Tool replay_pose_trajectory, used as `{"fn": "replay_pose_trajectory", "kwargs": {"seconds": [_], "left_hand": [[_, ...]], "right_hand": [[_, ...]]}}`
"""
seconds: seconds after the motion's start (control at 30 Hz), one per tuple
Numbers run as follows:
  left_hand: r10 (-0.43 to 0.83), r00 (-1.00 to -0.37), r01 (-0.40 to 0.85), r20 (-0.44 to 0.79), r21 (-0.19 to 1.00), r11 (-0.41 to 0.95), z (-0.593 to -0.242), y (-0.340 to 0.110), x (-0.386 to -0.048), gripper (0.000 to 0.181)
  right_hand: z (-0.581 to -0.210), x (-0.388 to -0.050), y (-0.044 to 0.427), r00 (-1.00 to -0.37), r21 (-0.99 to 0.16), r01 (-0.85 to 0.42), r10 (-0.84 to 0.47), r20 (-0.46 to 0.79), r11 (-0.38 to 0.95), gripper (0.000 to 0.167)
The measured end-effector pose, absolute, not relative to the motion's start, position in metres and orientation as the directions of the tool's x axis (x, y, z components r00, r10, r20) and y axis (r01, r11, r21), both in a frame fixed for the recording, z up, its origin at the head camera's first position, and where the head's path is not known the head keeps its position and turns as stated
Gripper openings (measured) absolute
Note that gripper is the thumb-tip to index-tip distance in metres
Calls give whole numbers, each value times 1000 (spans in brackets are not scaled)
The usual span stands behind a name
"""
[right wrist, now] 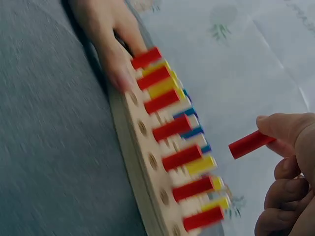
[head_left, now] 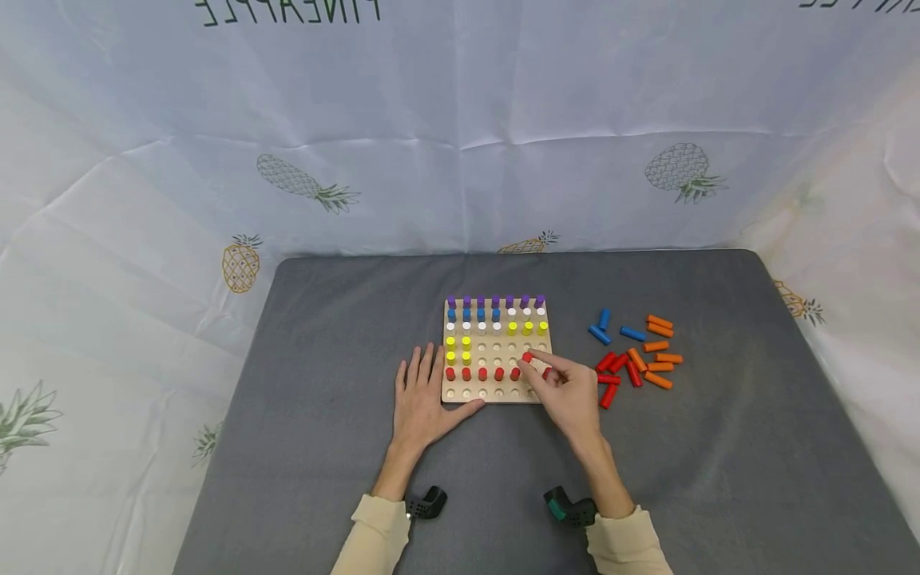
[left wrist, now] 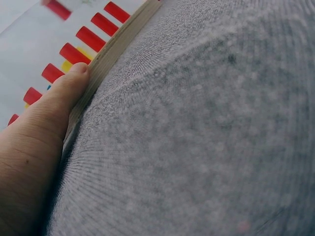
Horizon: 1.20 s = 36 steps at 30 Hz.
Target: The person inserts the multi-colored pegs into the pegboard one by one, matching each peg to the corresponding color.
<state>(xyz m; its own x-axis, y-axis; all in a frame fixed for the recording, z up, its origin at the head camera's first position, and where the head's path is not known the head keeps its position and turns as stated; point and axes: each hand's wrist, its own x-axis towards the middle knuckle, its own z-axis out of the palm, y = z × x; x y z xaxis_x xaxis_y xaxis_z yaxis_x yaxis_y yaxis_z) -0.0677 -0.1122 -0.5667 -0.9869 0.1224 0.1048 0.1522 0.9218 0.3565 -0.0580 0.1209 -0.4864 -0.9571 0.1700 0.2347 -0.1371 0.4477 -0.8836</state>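
Note:
A wooden peg board (head_left: 491,366) holds rows of purple, blue, white, yellow and red pegs. My left hand (head_left: 420,407) lies with fingers spread along its left edge; in the left wrist view the thumb (left wrist: 74,81) touches the front edge beside the upright red pegs (left wrist: 90,38). My right hand (head_left: 573,399) pinches a red peg (head_left: 527,357) between thumb and index finger over the board's right part. The right wrist view shows this red peg (right wrist: 250,144) tilted and clear of the board, the other fingers curled in. The right hand partly hides the red row in the head view.
Loose blue pegs (head_left: 632,333), red pegs (head_left: 608,396) and orange pegs (head_left: 657,380) lie right of the board on the grey table (head_left: 345,335). A pineapple-print cloth (head_left: 460,192) hangs behind. Front-row holes (right wrist: 152,161) hold no pegs.

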Motion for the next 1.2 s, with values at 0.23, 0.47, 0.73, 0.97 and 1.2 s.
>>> {"fn": "replay_pose_trajectory", "kwargs": {"seconds": [0.23,0.47,0.73,0.97,1.2], "left_hand": [[126,-983,164,130,336,927,-567,-112,-67,120],[155,-979,188,130,311,932,-567,-115,-67,124],[169,-963,224,209,278,934,-568,-115,-66,112],[176,-950,245,259,267,932,-570,-116,-65,111],[170,-948,244,269,270,931,-572,-116,-65,109]], "right_hand": [[-496,-54,91,-973,-903,-182,60,223,390,24],[-508,-49,65,-990,-937,-136,-14,139,322,26],[-522,-45,47,-991,-935,-131,-70,114,329,27],[-525,-46,39,-992,-928,-115,-93,88,355,28],[-529,-47,36,-992,-922,-113,-99,81,372,27]]}}
